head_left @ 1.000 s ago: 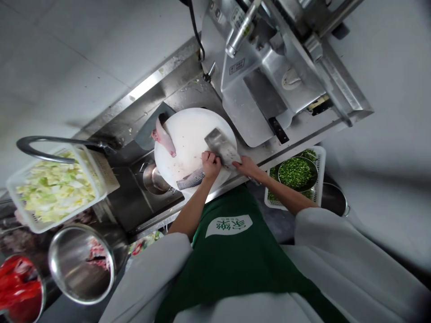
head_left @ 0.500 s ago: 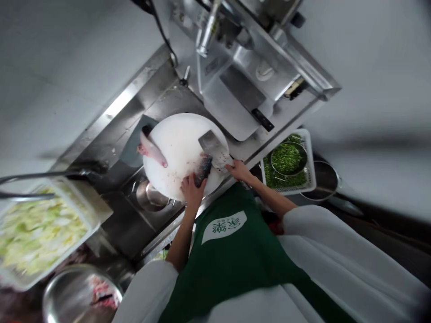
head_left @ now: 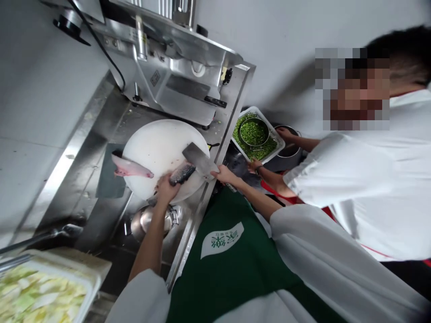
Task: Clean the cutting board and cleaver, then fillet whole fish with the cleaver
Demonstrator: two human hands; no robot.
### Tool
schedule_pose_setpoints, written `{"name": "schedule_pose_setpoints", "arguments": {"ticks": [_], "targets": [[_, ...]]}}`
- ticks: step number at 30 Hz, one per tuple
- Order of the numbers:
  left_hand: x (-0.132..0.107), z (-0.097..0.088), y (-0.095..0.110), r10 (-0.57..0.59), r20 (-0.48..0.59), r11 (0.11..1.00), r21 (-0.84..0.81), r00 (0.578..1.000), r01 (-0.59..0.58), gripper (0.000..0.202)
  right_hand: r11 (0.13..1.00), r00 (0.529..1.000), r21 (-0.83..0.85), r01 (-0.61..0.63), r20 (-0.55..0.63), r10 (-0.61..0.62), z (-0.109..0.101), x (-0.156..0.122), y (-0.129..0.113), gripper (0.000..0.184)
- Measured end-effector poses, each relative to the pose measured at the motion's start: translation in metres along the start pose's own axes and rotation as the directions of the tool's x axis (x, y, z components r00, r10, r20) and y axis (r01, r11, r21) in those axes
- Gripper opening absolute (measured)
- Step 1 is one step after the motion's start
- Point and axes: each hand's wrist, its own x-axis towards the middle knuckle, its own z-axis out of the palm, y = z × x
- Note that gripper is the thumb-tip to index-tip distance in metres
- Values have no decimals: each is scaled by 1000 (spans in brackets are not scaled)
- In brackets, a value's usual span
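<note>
Left hand (head_left: 166, 190) hides one end of the fish piece (head_left: 182, 173).

A co-worker (head_left: 380, 193) in a white top now stands on your right, with both hands (head_left: 255, 165) at the white plastic basket (head_left: 269, 156) of chopped greens. Your view has swung right, dropping the round steel pot of raw pink meat from frame. Your left hand (head_left: 167, 189), a fist beside the broad steel cleaver (head_left: 198, 158) a second ago, now grips the dark, silver-scaled fish piece (head_left: 182, 173), which lies turned from its angle half a second ago.
</note>
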Motion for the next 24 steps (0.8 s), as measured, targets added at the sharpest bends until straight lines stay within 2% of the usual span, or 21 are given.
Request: {"name": "schedule_pose_setpoints", "arguments": {"ticks": [4, 8, 14, 17, 21, 24], "targets": [[19, 10, 34, -13, -159, 996, -87, 987, -1, 37, 990, 994, 114, -86, -54, 93, 22, -8, 7, 24], [40, 22, 61, 12, -227, 996, -88, 974, -33, 31, 981, 994, 174, -89, -47, 98, 30, -3, 13, 25], [51, 28, 63, 27, -251, 998, -55, 968, -42, 30, 979, 994, 181, -94, -33, 101, 31, 7, 22, 27], [54, 31, 63, -31, -242, 998, -52, 970, 19, 34, 990, 996, 121, -72, -48, 78, 30, 10, 22, 27], [57, 33, 64, -128, -308, 989, -107, 943, 100, 35, 997, 995, 34, -68, -63, 70, 27, 9, 19, 31], [56, 34, 63, -74, -323, 992, -122, 943, 37, 29, 995, 993, 8, -98, -64, 99, 27, 5, 17, 33]]}}
